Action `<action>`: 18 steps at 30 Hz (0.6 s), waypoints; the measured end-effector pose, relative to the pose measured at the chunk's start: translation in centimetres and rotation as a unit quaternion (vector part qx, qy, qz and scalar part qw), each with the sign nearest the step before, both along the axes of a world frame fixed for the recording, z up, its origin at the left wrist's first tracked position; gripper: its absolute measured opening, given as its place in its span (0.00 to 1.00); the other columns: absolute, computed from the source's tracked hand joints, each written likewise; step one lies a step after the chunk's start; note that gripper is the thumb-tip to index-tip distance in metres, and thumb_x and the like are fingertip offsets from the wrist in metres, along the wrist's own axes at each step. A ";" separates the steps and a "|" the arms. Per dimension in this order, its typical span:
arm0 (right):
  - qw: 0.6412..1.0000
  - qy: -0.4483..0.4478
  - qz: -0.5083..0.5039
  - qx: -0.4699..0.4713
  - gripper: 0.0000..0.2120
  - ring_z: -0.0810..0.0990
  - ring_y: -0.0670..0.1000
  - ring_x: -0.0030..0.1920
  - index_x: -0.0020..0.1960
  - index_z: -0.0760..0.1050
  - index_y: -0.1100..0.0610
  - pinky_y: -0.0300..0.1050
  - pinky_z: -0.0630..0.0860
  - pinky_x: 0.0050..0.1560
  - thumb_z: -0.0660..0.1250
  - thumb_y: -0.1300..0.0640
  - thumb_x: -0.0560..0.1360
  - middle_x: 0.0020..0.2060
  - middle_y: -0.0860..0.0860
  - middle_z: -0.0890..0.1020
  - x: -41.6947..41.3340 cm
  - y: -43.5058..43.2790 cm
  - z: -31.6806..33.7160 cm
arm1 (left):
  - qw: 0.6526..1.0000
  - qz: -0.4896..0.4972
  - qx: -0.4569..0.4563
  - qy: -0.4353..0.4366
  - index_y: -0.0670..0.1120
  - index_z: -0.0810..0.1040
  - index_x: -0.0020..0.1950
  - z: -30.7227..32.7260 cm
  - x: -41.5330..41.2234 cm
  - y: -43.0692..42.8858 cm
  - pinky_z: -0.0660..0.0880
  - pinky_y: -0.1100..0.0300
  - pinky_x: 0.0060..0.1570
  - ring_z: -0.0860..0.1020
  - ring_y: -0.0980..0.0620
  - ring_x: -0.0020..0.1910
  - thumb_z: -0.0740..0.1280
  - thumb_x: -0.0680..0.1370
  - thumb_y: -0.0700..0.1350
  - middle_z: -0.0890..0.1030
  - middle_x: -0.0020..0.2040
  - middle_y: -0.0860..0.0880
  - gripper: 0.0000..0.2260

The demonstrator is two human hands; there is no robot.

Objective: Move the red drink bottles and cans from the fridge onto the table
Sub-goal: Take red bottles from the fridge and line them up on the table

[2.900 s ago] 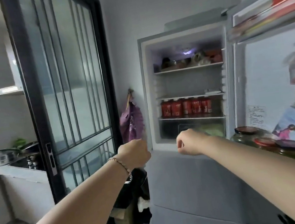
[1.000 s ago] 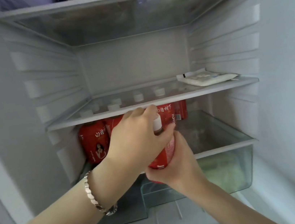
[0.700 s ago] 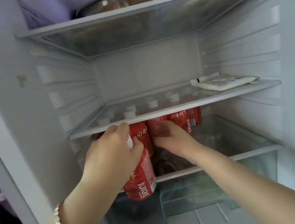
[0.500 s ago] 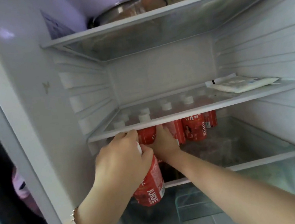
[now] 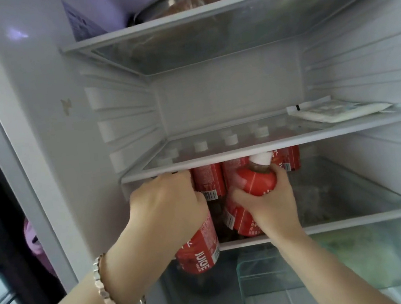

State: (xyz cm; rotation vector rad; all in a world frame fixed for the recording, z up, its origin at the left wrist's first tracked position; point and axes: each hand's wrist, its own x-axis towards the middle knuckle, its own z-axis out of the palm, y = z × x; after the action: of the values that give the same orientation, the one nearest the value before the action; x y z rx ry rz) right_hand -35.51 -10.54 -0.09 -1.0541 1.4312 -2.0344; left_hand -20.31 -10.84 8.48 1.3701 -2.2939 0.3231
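Fingers [image 5: 182, 180] are curling round a bottle on each side. The left hand [image 5: 166, 208] is wrapping tightly over the top of a red-sleeved plastic juice bottle [image 5: 200, 252] with white "JUICE" lettering. The bottle's cap is hidden inside the grip, and its body is hanging below the palm, in front of the white edge of the lower glass shelf [image 5: 358, 219]. A pale beaded bracelet [image 5: 111, 293] is sitting on that wrist.

Just to the right of this grip, the right hand [image 5: 271, 203] is clasping a second red-sleeved bottle with a white cap [image 5: 255, 182] round its shoulder and body. This bottle is leaning, with its cap poking out above the fingers, right under the front edge of the middle glass shelf [image 5: 320, 132]. Whether its base is resting on the lower shelf cannot be told.

Between and behind the two grips, more upright red bottles [image 5: 208, 181] are standing in a row, and their white caps are showing through the glass above. Up and to the right of the right hand, a flat white packet [image 5: 338, 113] is lying on the middle shelf. Below both hands, a clear plastic crisper drawer [image 5: 376, 256] is holding something pale green. High above, a metal bowl [image 5: 173, 1] is sitting on the top shelf.
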 end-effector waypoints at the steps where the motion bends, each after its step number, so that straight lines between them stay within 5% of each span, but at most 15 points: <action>1: 0.997 -0.077 0.008 -0.011 0.29 0.79 0.46 0.49 0.61 0.65 0.49 0.41 0.75 0.47 0.75 0.62 0.66 0.50 0.46 0.77 -0.4 0.2 0.1 | 1.000 0.005 -0.008 0.001 0.52 0.64 0.37 0.0 0.0 0.0 0.72 0.61 0.35 0.73 0.55 0.36 0.57 0.78 0.51 0.71 0.35 0.55 0.10; 4: 0.968 -0.248 0.011 -0.029 0.25 0.80 0.53 0.52 0.64 0.68 0.54 0.54 0.77 0.56 0.73 0.59 0.70 0.54 0.53 0.79 -2.3 0.5 -0.1 | 1.000 0.011 -0.024 0.003 0.51 0.62 0.34 -0.1 -0.1 -0.2 0.67 0.63 0.30 0.70 0.58 0.32 0.57 0.78 0.52 0.72 0.34 0.55 0.14; 6: 0.972 -0.227 -0.036 -0.051 0.26 0.80 0.50 0.51 0.62 0.67 0.50 0.55 0.76 0.58 0.74 0.59 0.69 0.52 0.49 0.79 -2.0 1.3 -0.1 | 1.000 0.011 -0.027 0.004 0.51 0.62 0.33 -0.1 -0.1 -0.2 0.68 0.63 0.30 0.69 0.57 0.31 0.57 0.78 0.54 0.72 0.34 0.54 0.15; 11: 0.990 0.059 -0.083 -0.095 0.35 0.76 0.39 0.47 0.55 0.64 0.40 0.27 0.74 0.43 0.79 0.64 0.59 0.50 0.39 0.72 0.8 3.9 -0.9 | 0.999 -0.025 -0.011 0.023 0.50 0.62 0.32 -0.3 0.1 0.1 0.64 0.63 0.28 0.69 0.58 0.30 0.60 0.68 0.71 0.72 0.33 0.55 0.24; 14: 0.973 0.218 -0.026 -0.076 0.38 0.74 0.41 0.54 0.54 0.63 0.37 0.32 0.74 0.50 0.80 0.57 0.54 0.55 0.38 0.71 1.0 4.2 -0.4 | 0.996 -0.061 0.038 0.047 0.48 0.66 0.33 -0.1 0.8 0.2 0.67 0.62 0.31 0.73 0.56 0.34 0.59 0.52 0.75 0.76 0.36 0.54 0.31; 18: 0.918 0.392 0.052 -0.015 0.41 0.71 0.40 0.58 0.61 0.61 0.38 0.38 0.72 0.56 0.79 0.51 0.54 0.56 0.33 0.67 0.9 4.6 1.2 | 0.996 -0.077 0.028 0.018 0.51 0.68 0.40 0.3 2.0 1.5 0.63 0.68 0.29 0.70 0.60 0.33 0.59 0.47 0.75 0.73 0.34 0.57 0.33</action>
State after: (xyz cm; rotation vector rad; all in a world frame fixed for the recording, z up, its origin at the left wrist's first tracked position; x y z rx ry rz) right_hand -34.61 -5.95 1.12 -2.0583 1.6324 -1.6105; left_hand -18.34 -9.30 8.80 1.2063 -2.3783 0.1840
